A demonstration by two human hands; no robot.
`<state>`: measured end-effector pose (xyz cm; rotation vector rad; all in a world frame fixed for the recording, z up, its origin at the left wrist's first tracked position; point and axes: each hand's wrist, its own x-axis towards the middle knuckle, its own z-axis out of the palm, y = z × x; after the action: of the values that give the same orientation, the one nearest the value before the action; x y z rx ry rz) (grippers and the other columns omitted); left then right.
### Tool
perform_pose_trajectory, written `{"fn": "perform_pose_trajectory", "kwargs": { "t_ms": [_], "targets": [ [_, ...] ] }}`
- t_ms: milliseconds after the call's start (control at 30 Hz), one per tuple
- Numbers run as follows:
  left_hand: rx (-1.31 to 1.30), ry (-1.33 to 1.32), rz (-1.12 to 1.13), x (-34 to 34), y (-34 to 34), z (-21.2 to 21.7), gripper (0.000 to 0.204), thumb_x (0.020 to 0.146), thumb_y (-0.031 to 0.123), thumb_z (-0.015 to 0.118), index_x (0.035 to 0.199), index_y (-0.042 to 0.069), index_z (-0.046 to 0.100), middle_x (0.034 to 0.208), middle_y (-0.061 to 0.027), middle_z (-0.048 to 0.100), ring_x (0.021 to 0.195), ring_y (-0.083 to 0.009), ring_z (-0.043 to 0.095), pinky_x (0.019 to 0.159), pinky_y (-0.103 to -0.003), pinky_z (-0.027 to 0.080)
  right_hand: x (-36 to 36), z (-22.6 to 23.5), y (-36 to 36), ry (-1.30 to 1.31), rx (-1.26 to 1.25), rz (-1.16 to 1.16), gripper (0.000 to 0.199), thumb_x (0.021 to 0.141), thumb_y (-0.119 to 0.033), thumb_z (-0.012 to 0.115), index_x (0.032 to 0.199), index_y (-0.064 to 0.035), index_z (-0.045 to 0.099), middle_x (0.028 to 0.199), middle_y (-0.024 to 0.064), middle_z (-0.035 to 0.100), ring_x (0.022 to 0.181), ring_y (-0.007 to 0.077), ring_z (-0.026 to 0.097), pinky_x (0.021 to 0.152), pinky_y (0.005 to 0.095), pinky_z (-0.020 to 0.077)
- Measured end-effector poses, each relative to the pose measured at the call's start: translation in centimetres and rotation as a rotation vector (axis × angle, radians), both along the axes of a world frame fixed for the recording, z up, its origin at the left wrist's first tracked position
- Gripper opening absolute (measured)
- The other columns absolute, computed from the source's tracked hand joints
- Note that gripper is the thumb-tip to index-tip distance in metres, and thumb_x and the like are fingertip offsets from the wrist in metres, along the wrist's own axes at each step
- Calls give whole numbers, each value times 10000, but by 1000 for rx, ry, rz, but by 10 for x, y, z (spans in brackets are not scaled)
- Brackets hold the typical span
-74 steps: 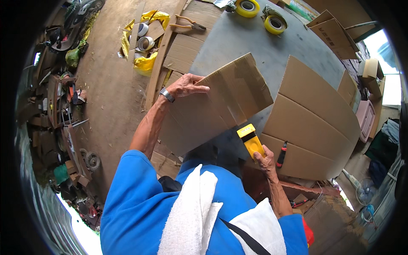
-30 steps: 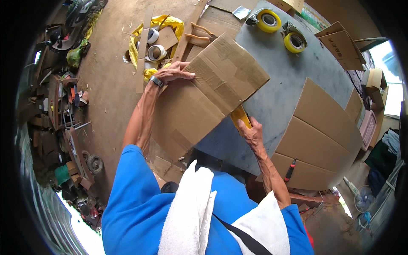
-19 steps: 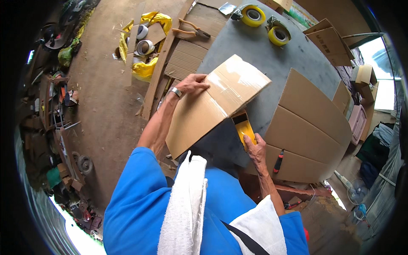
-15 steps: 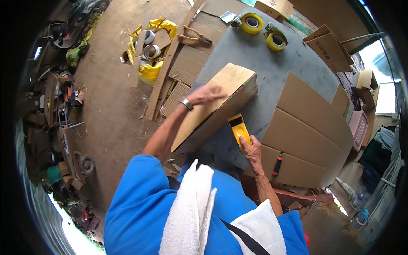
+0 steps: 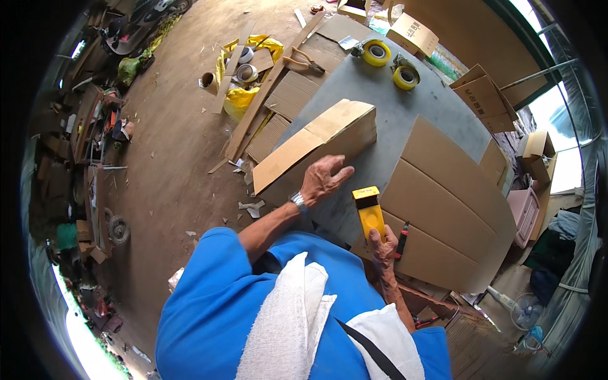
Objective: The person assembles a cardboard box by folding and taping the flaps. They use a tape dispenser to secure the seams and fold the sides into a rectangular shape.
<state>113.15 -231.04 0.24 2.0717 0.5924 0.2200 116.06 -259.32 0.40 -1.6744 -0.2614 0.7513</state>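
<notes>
A flat, closed cardboard box (image 5: pixel 323 123) stands on edge on the grey tabletop, left of centre. In front of its near side is my left hand (image 5: pixel 325 178), fingers loosely bent and apart, with nothing in them. Whether a fingertip touches the box I cannot tell. My right hand (image 5: pixel 384 246) is closed around the lower end of a yellow hand tool (image 5: pixel 371 221) with a black band near its far end; its exact kind is unclear. Just right of that hand, a red and black utility knife (image 5: pixel 402 240) lies on a creased cardboard sheet (image 5: pixel 449 209).
Two rolls of yellow tape (image 5: pixel 376 53) lie at the table's far end. Left of the table are pliers (image 5: pixel 304 61) on scrap cardboard, a wooden strip (image 5: pixel 269 88) and a yellow bag (image 5: pixel 239 104) holding tape rolls. A pink plastic container (image 5: pixel 524 215) stands at the right.
My left hand has come off the box's top face and moved right and down, in front of its side. My right hand still holds the yellow tool, now turned more upright.
</notes>
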Motion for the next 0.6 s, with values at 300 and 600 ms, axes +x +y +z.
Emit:
{"fn": "perform_pose_trajectory", "kwargs": {
  "t_ms": [300,600],
  "targets": [
    [-1665,269,-126,-45,3,3,425,974,395,631,1161,20,695,1134,-56,709,1083,-179,649,1027,-396,484,-3,33,21,1,31,289,394,935,-400,703,930,-23,587,755,16,613,637,80,572,574,238,465],
    [-1025,-186,80,-18,121,-29,266,959,220,674,970,-42,718,938,-132,740,901,-199,720,858,-335,587,54,28,60,86,-47,342,379,909,-382,733,928,-24,611,764,8,612,655,69,565,575,237,463]
  ]
}}
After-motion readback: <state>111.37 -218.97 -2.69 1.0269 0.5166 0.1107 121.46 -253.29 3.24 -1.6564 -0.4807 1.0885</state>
